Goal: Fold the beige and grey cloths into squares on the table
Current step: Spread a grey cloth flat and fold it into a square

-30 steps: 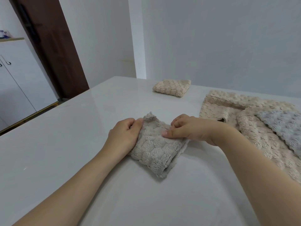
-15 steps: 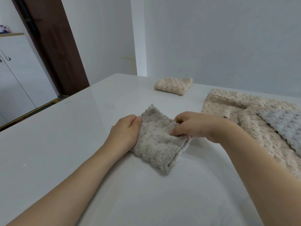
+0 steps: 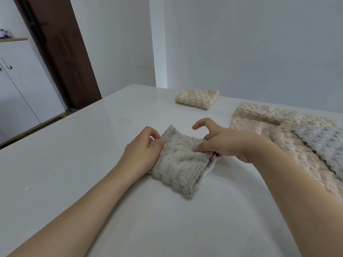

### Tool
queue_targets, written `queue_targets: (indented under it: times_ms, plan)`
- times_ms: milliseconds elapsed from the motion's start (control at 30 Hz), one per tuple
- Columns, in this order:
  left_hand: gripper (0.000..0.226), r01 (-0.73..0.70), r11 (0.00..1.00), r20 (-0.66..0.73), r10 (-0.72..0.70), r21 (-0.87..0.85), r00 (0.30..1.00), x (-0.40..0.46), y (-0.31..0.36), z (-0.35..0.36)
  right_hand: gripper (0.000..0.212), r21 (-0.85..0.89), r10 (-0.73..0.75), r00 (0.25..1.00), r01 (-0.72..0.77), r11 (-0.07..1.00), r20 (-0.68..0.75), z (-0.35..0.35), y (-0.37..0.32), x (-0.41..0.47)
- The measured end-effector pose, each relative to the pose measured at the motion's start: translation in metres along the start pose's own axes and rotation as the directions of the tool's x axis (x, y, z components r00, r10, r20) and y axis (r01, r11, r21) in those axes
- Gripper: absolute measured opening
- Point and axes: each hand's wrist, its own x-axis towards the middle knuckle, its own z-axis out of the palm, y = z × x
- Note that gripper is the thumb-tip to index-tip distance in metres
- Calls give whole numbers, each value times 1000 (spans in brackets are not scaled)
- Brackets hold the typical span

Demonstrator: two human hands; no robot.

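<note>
A folded grey cloth (image 3: 178, 164) lies in the middle of the white table (image 3: 74, 154). My left hand (image 3: 143, 151) pinches its left edge. My right hand (image 3: 220, 141) grips its right edge between thumb and fingers, with the index finger lifted. At the far side of the table rests a beige cloth (image 3: 197, 98) folded into a square. On the right, unfolded beige cloths (image 3: 263, 127) lie spread out, and another grey cloth (image 3: 323, 143) lies on top of them.
A white wall runs behind the table's far edge. A dark brown door (image 3: 61, 52) and a white cabinet (image 3: 22, 86) stand to the left, beyond the table's edge.
The grey cloth's far edge has been drawn up and stands raised between my hands. My right index finger has lifted off the cloth. The camera has tilted slightly.
</note>
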Motion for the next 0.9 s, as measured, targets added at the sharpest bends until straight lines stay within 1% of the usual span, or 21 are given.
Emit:
queue_targets:
  times_ms: [33,67,133,167,233,333,367,400,467,533,600,633,700,733,800,900]
  plan:
    - [10,-1,1000,1,1,12,1000,1,0,0,35,-40,3,999,-4,999,-34,0,0,1]
    - [11,0,1000,4,0,19,1000,1,0,0,31,-116,15,998,-22,993,-63,-1,0,1]
    - [11,6,1000,8,-6,27,1000,2,-1,0,41,-291,67,994,-88,953,-83,-1,-1,2]
    - [11,7,999,8,-7,34,1000,2,-2,0,45,-340,85,993,-109,934,-84,-1,-2,2]
    - [11,3,999,9,-4,50,1000,1,-2,1,51,-401,98,992,-124,907,-84,0,-5,0]
    - [12,10,999,7,-11,34,1000,1,-2,1,60,-493,105,985,-159,856,-135,3,-11,-2]
    - [12,12,1000,5,-12,28,1000,1,-2,1,58,-513,102,984,-163,843,-145,4,-11,-2]
    - [12,12,1000,6,-12,26,1000,1,-2,1,52,-520,90,986,-150,841,-138,5,-11,-2]
    - [12,22,1000,12,-22,19,1000,0,0,0,36,-457,57,992,-105,883,-117,6,-10,-2]
    - [13,49,999,14,-49,6,999,0,1,-1,28,-366,18,991,-66,928,-132,3,-11,-3]
    - [17,59,998,14,-59,5,998,0,3,-2,22,-355,1,987,-58,933,-159,2,-11,-3]
    - [20,56,998,17,-56,13,998,-1,3,-2,23,-373,12,986,-75,925,-168,3,-11,-3]
    - [22,55,998,25,-55,27,998,-1,5,-1,34,-420,39,984,-109,901,-173,5,-10,-3]
    - [22,59,998,30,-60,29,998,0,5,-1,34,-428,36,985,-106,897,-168,6,-9,-2]
    - [22,62,998,38,-63,27,997,-1,4,-1,25,-411,-5,986,-65,909,-168,8,-10,0]
    - [20,52,998,34,-53,22,998,-2,6,-1,19,-332,-81,970,1,943,-228,9,-9,3]
